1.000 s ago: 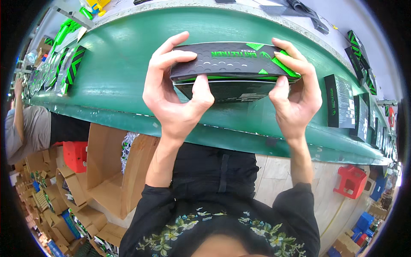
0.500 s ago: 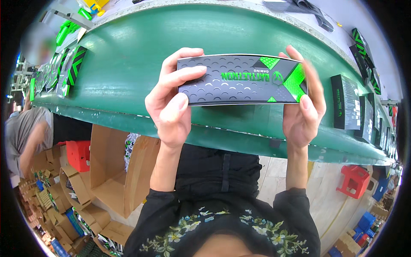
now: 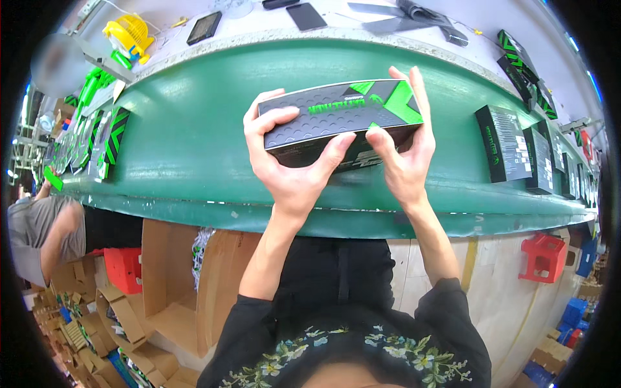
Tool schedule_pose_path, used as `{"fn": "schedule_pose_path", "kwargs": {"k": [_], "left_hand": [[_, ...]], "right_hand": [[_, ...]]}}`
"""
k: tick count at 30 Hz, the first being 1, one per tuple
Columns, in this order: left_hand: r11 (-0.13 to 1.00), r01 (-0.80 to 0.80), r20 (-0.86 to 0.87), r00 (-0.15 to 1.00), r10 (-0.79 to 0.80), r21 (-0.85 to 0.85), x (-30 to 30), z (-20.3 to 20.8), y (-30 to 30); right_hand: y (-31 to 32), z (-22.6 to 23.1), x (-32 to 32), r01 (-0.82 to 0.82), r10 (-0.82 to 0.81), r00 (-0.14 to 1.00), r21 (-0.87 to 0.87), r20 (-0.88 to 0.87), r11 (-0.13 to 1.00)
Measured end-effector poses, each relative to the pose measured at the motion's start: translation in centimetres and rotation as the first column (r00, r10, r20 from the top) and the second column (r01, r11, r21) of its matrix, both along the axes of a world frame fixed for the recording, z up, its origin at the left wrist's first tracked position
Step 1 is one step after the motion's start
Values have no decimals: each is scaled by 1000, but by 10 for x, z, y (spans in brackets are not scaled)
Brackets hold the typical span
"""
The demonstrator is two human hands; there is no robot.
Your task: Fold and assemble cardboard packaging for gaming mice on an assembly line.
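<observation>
Between my two hands is a black-and-green cardboard product box [image 3: 343, 111], raised over the green conveyor belt [image 3: 213, 84]. Its narrow printed side faces up, and a dark larger face shows below that, tilted toward me. My left hand [image 3: 288, 171] is closed around the left end, fingers over the top and thumb along the lower edge. Gripping the right end is my right hand [image 3: 407, 155], its thumb at the lower edge and fingers up behind the end.
Similar boxes [image 3: 503, 145] stand in a row on the right, and more [image 3: 115, 139] on the left. Beyond the belt's far edge lie a phone [image 3: 306, 17] and a yellow fan [image 3: 131, 35]. A large open carton [image 3: 217, 291] and red stools [image 3: 542, 258] stand below. A co-worker's arm [image 3: 61, 226] shows at left.
The box has moved a little left and tilted, its right end higher, exposing the face below. My right hand has come inward, and both thumbs have shifted along the lower edge toward the middle.
</observation>
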State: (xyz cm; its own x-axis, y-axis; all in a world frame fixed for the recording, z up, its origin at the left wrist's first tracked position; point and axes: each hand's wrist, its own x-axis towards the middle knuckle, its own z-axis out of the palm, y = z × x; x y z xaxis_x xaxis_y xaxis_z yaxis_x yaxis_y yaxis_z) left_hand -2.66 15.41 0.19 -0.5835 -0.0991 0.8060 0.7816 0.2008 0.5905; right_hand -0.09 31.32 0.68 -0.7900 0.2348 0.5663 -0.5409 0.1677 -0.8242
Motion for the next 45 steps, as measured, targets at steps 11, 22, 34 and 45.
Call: {"fn": "schedule_pose_path", "kwargs": {"k": [11, 22, 34, 45], "left_hand": [[964, 192, 151, 975, -165, -185, 9, 5, -37], [48, -555, -311, 534, 786, -831, -57, -39, -369], [-259, -610, -539, 331, 775, -748, -136, -62, -449], [355, -283, -147, 920, 364, -891, -11, -17, -126]], "right_hand": [[64, 31, -8, 116, -189, 977, 496, 100, 861], [89, -5, -34, 318, -372, 928, 602, -37, 733], [35, -29, -18, 13, -44, 999, 763, 21, 646], [27, -34, -18, -93, 45, 995, 698, 86, 710]]}}
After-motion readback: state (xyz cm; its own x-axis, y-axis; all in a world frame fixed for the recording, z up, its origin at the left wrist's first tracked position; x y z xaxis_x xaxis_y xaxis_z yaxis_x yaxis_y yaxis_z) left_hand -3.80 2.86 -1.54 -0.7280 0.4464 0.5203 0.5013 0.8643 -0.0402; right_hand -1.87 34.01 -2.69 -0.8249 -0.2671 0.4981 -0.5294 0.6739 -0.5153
